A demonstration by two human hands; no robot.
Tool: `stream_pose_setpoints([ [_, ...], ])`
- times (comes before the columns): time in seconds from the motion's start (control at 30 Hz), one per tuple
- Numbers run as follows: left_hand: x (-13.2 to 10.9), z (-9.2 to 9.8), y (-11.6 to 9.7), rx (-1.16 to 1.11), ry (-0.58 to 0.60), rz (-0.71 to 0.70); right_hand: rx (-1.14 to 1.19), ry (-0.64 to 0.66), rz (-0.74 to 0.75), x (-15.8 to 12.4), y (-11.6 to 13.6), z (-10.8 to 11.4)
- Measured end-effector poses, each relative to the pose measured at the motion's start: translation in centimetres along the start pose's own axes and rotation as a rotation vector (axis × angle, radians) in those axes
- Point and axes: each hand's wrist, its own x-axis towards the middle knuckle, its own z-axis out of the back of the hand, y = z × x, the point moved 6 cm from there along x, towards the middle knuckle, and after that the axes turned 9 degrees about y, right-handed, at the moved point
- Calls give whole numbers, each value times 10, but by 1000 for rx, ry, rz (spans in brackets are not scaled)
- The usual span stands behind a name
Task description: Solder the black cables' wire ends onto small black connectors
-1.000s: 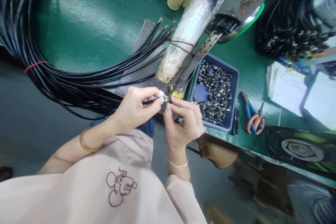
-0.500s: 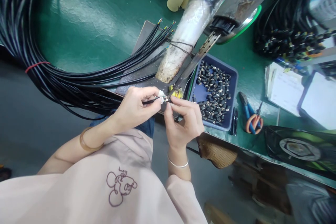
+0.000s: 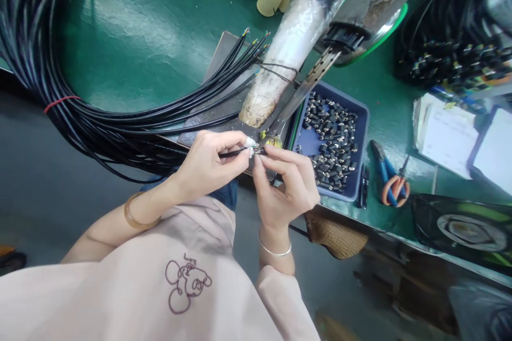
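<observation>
Between the thumb and forefinger of my left hand (image 3: 214, 162) is a black cable (image 3: 232, 153), its stripped end pointing right. White wraps cover those fingertips. My right hand (image 3: 286, 178) pinches a small connector (image 3: 260, 151) that meets the cable's end; most of it is hidden by my fingers. A soldering iron (image 3: 294, 98) slopes down from the upper right, with its tip just above the joint between my hands. Yellow material (image 3: 274, 141) lies right behind the tip.
A thick bundle of black cables (image 3: 120, 117) curves in from the left, tied with a red band (image 3: 62, 102). A blue tray (image 3: 362, 144) of small black connectors stands right of my hands. Pliers (image 3: 390, 173) lie beyond it. A silver-wrapped tube (image 3: 276, 64) hangs over the bench.
The view has shifted slightly, so the bench things appear a little further right. Both hands keep their pinch, with the cable end and connector still together under the iron's tip.
</observation>
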Motion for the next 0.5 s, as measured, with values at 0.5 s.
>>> stream_pose_setpoints([
  [0.5,-4,-5,5,14,114,104,75,27,-22,-19,-11,11],
])
